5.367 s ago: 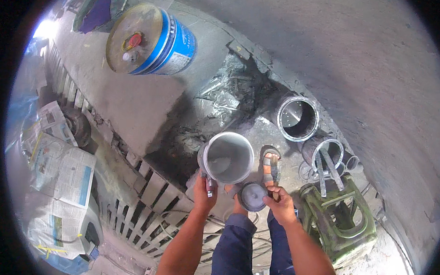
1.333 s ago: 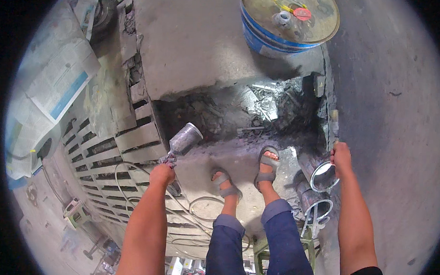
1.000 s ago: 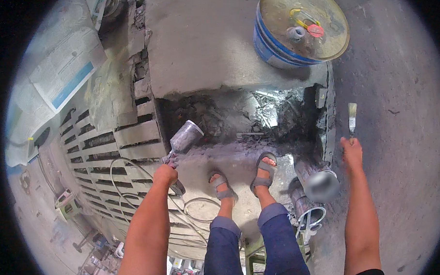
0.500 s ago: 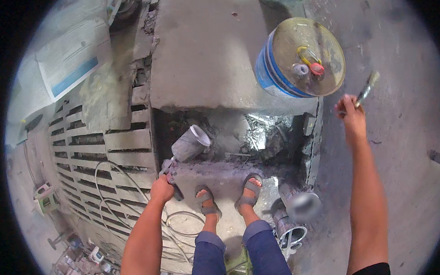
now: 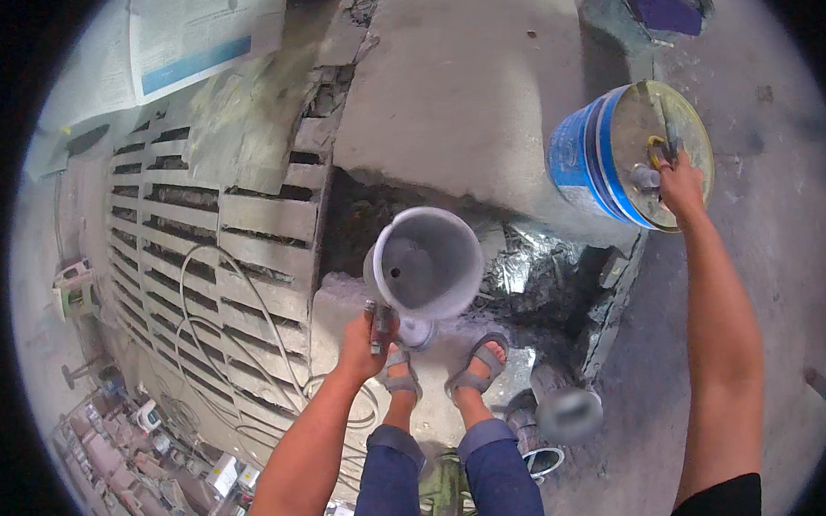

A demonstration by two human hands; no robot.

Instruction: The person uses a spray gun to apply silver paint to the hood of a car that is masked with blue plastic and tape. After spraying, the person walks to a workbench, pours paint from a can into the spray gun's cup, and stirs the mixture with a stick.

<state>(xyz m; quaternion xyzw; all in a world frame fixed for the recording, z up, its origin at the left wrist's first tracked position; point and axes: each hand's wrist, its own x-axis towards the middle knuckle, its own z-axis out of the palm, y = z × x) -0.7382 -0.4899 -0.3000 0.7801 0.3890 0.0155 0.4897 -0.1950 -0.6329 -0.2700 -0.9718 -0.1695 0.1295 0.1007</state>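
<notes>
A person stands in sandals at a broken pit in the concrete floor (image 5: 462, 92), the left hand (image 5: 366, 337) clenched around the handle of a grey metal cup (image 5: 427, 262) — its open mouth facing up, just above the feet. The right hand (image 5: 679, 185) rests on the blue-sided bucket (image 5: 592, 165) to the cup's right, fingers closed on a thin tool (image 5: 665, 126) — its tip unclear.

Grey concrete floor (image 5: 480, 83), rough and stained, broken open at centre into dark rubble-filled pit (image 5: 541, 272). Slatted concrete grating (image 5: 221, 228) at left (white cable looped across it). Paper sheets (image 5: 187, 34) top left. Daylight, hard shadows.
</notes>
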